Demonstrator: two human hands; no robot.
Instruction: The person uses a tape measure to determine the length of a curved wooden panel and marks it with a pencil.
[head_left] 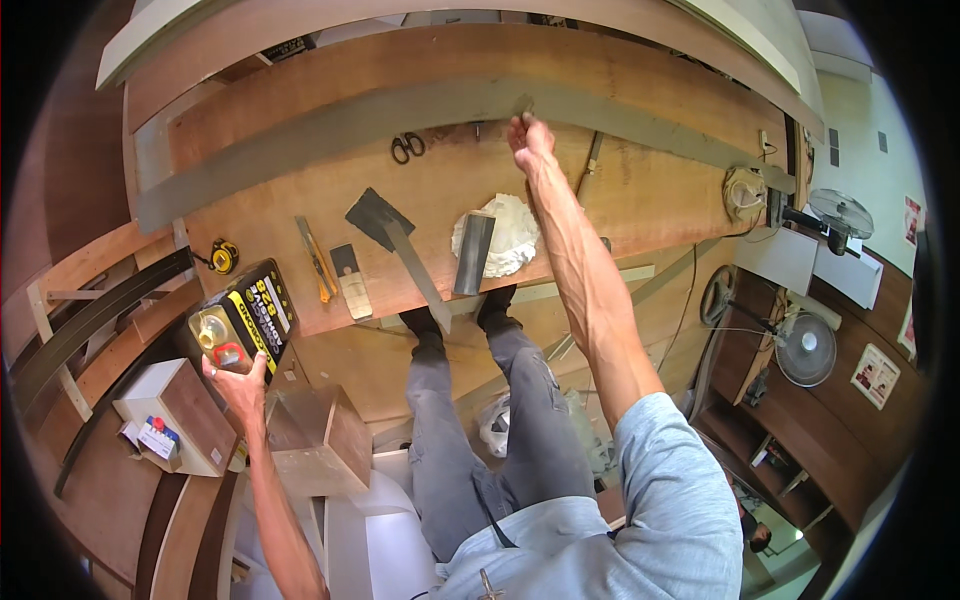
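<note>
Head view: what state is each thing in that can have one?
black-and-yellow can: gripped by the left hand; capped or not, unclear
right hand: fingers curled, at the gray strip; grip unclear
gray strip: laid across the workbench
scissors: lying flat; blades open or shut, unclear
orange-handled tool: lying flat
tape measure: at the workbench's edge
white bundle: crumpled, partly under a gray block
upper fan, lower fan: spinning or not, unclear

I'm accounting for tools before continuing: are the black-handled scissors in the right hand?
No, the black-handled scissors lie on the wooden workbench, apart from the right hand.
</note>
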